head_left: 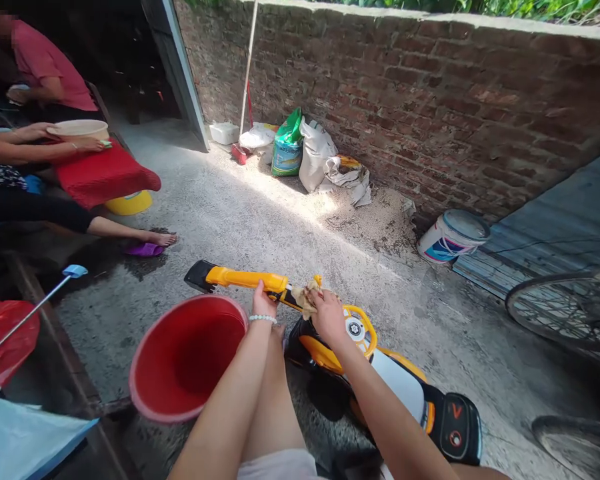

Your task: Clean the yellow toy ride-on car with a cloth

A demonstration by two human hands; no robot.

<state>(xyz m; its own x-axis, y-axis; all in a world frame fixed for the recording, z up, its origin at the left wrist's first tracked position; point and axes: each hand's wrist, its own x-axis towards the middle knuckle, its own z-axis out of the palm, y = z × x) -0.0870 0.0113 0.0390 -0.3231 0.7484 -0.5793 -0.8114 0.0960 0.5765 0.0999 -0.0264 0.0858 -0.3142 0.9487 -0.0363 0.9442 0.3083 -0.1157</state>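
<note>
A yellow and black toy excavator arm (245, 279) with a black scoop (199, 276) at its end reaches out over the ground. My left hand (264, 301) is closed round its middle, a beaded bracelet on the wrist. My right hand (327, 313) presses a crumpled beige rag (306, 300) against the arm's near end. Below and right of that hand stands the ride-on toy excavator (400, 380), with a yellow steering wheel (371, 333) and black backrest. A large red bucket (145, 360) stands beside my left forearm; shadow hides its bottom.
Along the brick wall (405, 100) are sacks (316, 153), spilled grain (370, 220) and a paint bucket (453, 237). Bicycle wheels (570, 313) stand at the right. At the left, a seated person holds a basin (83, 130); another person (55, 60) sits behind.
</note>
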